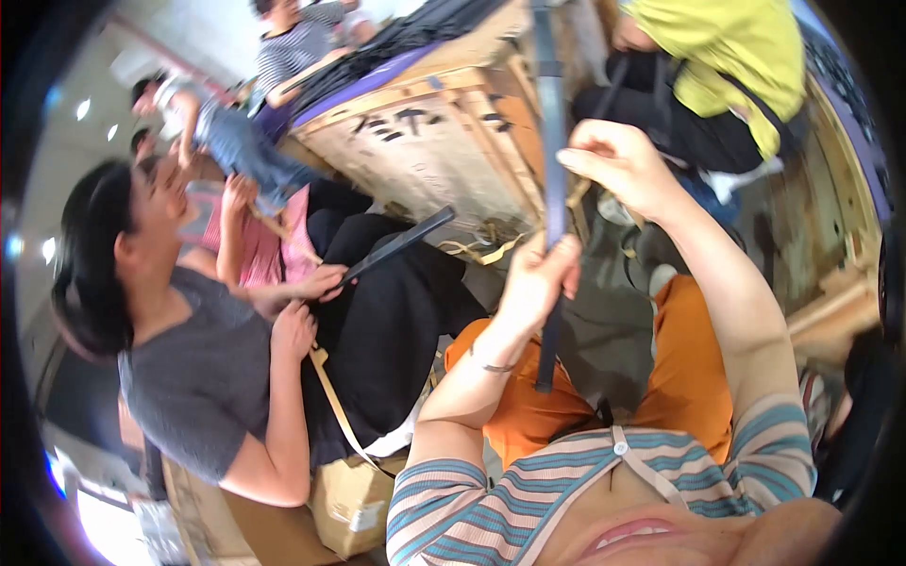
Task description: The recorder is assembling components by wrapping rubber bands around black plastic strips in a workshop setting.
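A long, flat, dark strip like a belt (555,123) stands nearly upright before me, its upper end running out at the top edge. A band crosses it near the top. My left hand (540,283) is closed around its lower part, and the tail hangs below toward my orange trousers. Beside the strip's right edge is my right hand (623,165), fingers bent together and thumb tip at the strip. Whatever those fingers pinch, if anything, is too small to make out.
At left a seated person (203,349) in grey holds another dark strip (401,245). Ahead stands a wooden crate (415,156) with dark strips piled on top. A person in yellow (727,66) sits at far right. A cardboard box (349,505) is at lower left.
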A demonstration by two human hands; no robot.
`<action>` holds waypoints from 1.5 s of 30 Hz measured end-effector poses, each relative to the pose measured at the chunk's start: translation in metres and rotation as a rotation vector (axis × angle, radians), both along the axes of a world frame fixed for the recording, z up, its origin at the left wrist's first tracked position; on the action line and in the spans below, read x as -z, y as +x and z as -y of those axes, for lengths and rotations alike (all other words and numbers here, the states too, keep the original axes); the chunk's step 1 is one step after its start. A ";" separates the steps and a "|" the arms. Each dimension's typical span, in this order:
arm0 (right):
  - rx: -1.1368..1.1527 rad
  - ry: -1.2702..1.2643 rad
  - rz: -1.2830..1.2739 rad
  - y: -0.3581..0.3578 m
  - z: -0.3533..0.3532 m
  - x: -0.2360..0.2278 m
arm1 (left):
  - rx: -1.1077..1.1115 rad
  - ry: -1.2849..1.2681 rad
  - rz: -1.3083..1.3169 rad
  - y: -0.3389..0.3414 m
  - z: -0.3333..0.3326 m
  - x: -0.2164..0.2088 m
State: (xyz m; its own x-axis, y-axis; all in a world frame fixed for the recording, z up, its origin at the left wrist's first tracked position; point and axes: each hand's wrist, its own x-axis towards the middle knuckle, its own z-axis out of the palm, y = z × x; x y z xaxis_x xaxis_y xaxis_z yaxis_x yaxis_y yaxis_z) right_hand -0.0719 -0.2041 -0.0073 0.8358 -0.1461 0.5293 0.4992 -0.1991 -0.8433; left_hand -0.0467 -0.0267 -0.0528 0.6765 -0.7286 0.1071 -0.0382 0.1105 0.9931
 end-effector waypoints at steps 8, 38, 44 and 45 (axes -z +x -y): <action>-0.035 -0.103 -0.031 -0.010 0.019 -0.002 | -0.110 -0.022 0.042 -0.004 0.005 -0.005; -0.001 -0.046 -0.019 -0.032 0.006 -0.020 | 0.167 -0.403 0.001 -0.001 -0.015 -0.007; 0.018 -0.067 -0.004 -0.027 0.009 -0.015 | 0.241 -0.361 -0.189 -0.003 -0.013 -0.011; 0.026 -0.052 0.005 -0.026 0.009 -0.015 | 0.229 -0.334 -0.223 -0.003 -0.013 -0.013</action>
State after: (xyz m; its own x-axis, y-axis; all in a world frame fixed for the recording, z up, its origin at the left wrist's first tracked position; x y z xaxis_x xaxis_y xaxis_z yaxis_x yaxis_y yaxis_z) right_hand -0.0980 -0.2129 0.0077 0.8292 -0.1398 0.5412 0.4978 -0.2559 -0.8287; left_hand -0.0496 -0.0141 -0.0396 0.5350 -0.8124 0.2316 0.2353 0.4067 0.8827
